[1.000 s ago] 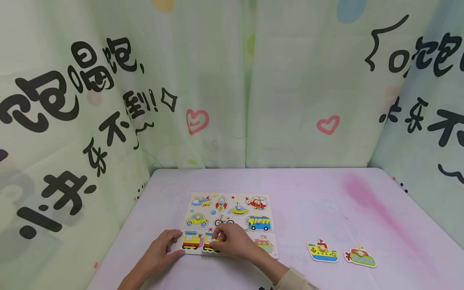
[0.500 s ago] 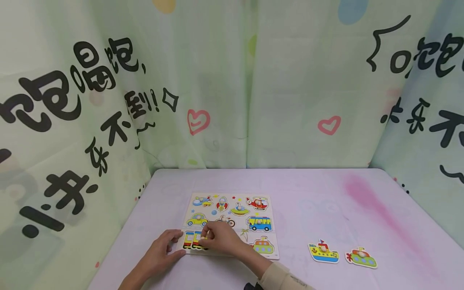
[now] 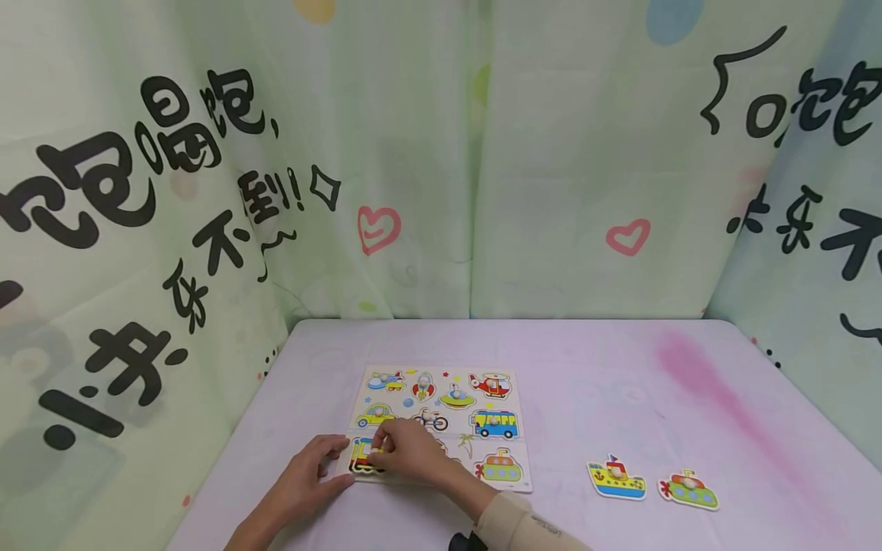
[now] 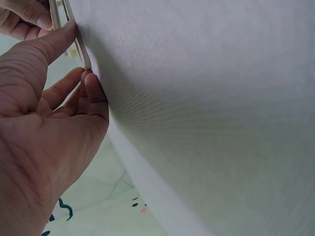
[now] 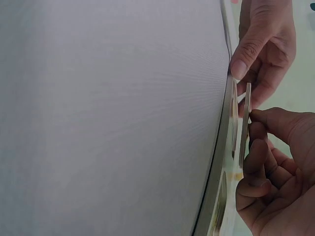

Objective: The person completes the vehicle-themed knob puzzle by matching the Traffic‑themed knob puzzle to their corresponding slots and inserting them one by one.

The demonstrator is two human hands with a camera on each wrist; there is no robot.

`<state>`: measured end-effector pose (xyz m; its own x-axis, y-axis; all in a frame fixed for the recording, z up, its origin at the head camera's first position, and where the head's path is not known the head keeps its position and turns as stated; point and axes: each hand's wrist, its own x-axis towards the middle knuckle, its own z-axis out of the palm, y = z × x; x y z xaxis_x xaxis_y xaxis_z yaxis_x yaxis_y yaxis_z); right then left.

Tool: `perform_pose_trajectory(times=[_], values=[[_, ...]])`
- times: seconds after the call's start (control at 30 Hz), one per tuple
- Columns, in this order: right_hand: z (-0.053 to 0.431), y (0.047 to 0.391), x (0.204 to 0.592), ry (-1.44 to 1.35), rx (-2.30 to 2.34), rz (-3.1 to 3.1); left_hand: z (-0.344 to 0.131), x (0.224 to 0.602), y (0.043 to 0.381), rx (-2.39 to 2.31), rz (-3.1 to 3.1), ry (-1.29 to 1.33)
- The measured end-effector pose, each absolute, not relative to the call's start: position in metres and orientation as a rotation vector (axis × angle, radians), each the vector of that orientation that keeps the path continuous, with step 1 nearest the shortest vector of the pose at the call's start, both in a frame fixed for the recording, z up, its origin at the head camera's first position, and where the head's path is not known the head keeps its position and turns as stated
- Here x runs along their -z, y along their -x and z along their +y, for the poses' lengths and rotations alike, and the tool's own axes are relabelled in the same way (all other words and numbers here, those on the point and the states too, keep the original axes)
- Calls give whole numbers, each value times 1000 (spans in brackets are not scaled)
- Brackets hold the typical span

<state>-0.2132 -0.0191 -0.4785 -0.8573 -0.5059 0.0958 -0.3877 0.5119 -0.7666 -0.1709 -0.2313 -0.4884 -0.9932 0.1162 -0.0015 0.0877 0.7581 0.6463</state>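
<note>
My right hand (image 3: 413,453) pinches a flat wooden train puzzle piece (image 5: 245,130) between thumb and fingers. In the right wrist view the piece stands slightly apart from the puzzle board (image 3: 511,444), parallel to its face. From the head view it overlaps the printed train at the board's lower left, and the fingers cover part of it. My left hand (image 3: 313,468) holds that corner of the board, thumb at the front edge and fingers at the left edge. The left wrist view has the left thumb (image 4: 61,42) against the board's rim.
Right of the board, a boat piece (image 3: 616,480) and a submarine piece (image 3: 689,490) lie on the white table (image 3: 586,383). Several vehicle pieces sit in the board's upper rows, among them a blue bus (image 3: 494,423). A printed curtain (image 3: 537,153) surrounds the table.
My right hand has moved left with the train piece, which now overlaps the printed train. The printed submarine at the board's lower right has come into fuller view. My left hand stays at the corner.
</note>
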Motion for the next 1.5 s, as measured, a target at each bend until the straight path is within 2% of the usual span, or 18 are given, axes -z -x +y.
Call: perform_pose_trajectory(times=[0.9, 1.5], values=[[-36, 215, 484, 735, 1145, 2677, -230, 488, 172, -1064, 2888, -158], [-11, 199, 480, 710, 1515, 2490, -232, 490, 175, -1046, 2897, -176]])
